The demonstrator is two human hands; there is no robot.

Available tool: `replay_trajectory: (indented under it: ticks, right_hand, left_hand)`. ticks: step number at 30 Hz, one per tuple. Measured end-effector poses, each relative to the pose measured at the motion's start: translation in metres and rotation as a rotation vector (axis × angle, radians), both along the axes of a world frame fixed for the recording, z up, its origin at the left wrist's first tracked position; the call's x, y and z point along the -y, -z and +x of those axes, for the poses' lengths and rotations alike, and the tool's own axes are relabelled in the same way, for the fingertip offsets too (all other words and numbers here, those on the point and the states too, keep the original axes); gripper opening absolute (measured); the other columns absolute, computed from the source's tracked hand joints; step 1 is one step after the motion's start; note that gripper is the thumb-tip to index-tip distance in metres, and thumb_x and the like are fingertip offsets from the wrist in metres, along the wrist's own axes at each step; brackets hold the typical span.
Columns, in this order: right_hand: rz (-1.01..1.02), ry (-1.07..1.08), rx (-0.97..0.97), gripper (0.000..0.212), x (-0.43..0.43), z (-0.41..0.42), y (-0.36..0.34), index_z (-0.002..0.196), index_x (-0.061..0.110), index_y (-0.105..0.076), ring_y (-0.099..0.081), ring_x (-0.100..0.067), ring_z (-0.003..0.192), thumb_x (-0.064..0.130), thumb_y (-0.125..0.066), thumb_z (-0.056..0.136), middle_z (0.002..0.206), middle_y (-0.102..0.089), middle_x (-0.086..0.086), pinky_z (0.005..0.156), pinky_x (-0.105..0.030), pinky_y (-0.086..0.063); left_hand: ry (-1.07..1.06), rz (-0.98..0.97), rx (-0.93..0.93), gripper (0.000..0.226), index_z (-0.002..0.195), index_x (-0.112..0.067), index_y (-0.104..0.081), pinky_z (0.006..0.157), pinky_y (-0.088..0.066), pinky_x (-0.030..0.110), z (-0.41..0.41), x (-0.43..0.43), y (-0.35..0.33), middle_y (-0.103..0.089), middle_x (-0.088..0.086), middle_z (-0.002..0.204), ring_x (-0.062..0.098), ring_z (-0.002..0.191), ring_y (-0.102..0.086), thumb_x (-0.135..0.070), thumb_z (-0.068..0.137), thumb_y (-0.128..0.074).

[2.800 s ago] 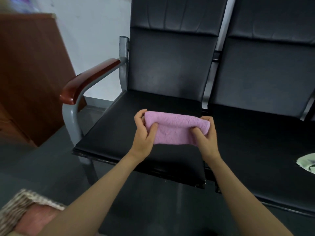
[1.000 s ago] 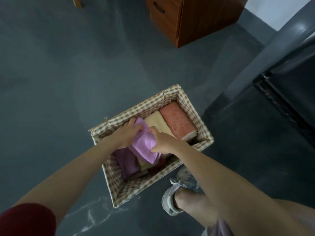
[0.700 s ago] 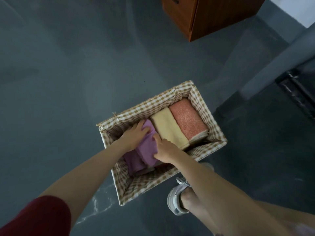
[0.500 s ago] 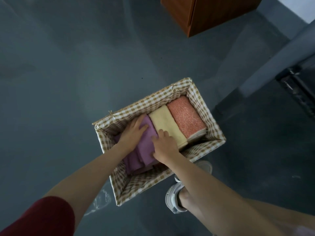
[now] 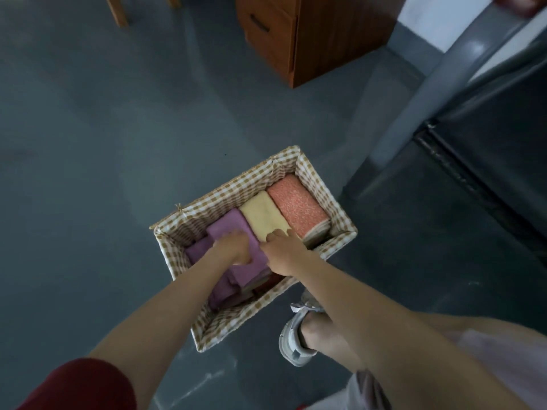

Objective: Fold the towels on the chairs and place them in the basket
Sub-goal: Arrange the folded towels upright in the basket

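A wicker basket with a checked lining point(image 5: 225, 192) stands on the grey floor. Folded towels lie side by side in it: an orange one point(image 5: 299, 202), a yellow one point(image 5: 263, 216), the purple towel point(image 5: 233, 227), and a darker purple one point(image 5: 197, 250) at the left. My left hand point(image 5: 233, 248), blurred, rests on the purple towel with loosely bent fingers. Just right of it, my right hand point(image 5: 282, 251) lies with straight fingers touching the near end of the yellow towel. Both forearms hide the near part of the basket's contents.
A brown wooden cabinet point(image 5: 310, 34) stands on the floor beyond the basket. The grey chair leg point(image 5: 414, 113) and the edge of the black seat point(image 5: 488, 128) are at the right. My shoe point(image 5: 293, 335) is beside the basket's near corner.
The purple towel went from the chair seat into the basket beside the yellow one. Over the last half second both hands slid back toward me along the towels.
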State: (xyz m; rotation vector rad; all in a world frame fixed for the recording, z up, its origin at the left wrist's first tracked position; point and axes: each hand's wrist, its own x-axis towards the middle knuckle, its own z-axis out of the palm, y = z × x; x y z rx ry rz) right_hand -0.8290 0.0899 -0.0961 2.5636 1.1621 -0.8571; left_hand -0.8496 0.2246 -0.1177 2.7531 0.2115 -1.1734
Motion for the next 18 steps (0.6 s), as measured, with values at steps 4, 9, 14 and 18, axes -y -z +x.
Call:
replay_trajectory:
  ticks: [4, 9, 14, 18]
  right_hand:
    - [0.052, 0.126, 0.093, 0.041, 0.043, 0.014, -0.070, 0.136, 0.017, -0.045, -0.037, -0.030, 0.129, 0.020, -0.042, 0.096, 0.135, -0.046, -0.011, 0.108, -0.047, -0.025]
    - [0.196, 0.368, 0.340, 0.037, 0.146, 0.012, -0.171, 0.125, 0.015, -0.051, -0.043, -0.029, 0.124, 0.033, -0.047, 0.094, 0.127, -0.051, -0.011, 0.101, -0.041, -0.032]
    - [0.276, 0.697, 0.603, 0.037, 0.286, -0.035, -0.258, 0.129, 0.020, -0.051, -0.042, -0.027, 0.125, 0.035, -0.049, 0.095, 0.129, -0.051, -0.005, 0.103, -0.040, -0.034]
    - [0.254, 0.961, 0.727, 0.040, 0.391, -0.101, -0.294, 0.134, 0.023, -0.048, -0.039, -0.023, 0.128, 0.037, -0.049, 0.096, 0.134, -0.048, -0.002, 0.106, -0.040, -0.033]
  left_hand:
    - [0.079, -0.004, 0.161, 0.051, 0.139, -0.014, -0.039, 0.091, -0.044, 0.037, 0.016, 0.053, -0.058, -0.045, 0.008, 0.138, 0.027, 0.122, -0.049, -0.031, 0.093, -0.054]
    - [0.256, -0.092, 0.530, 0.042, 0.133, -0.015, -0.048, 0.091, -0.044, 0.039, 0.029, 0.150, -0.161, -0.053, 0.011, 0.131, 0.030, 0.120, -0.052, -0.029, 0.093, -0.051]
    - [0.457, -0.218, 0.760, 0.036, 0.126, -0.012, -0.049, 0.079, -0.038, 0.037, 0.022, 0.271, -0.256, -0.049, 0.011, 0.128, 0.032, 0.117, -0.050, -0.026, 0.094, -0.051]
    - [0.673, -0.301, 0.838, 0.039, 0.131, -0.013, -0.048, 0.082, -0.040, 0.038, -0.004, 0.373, -0.299, -0.047, 0.009, 0.129, 0.029, 0.117, -0.047, -0.028, 0.095, -0.051]
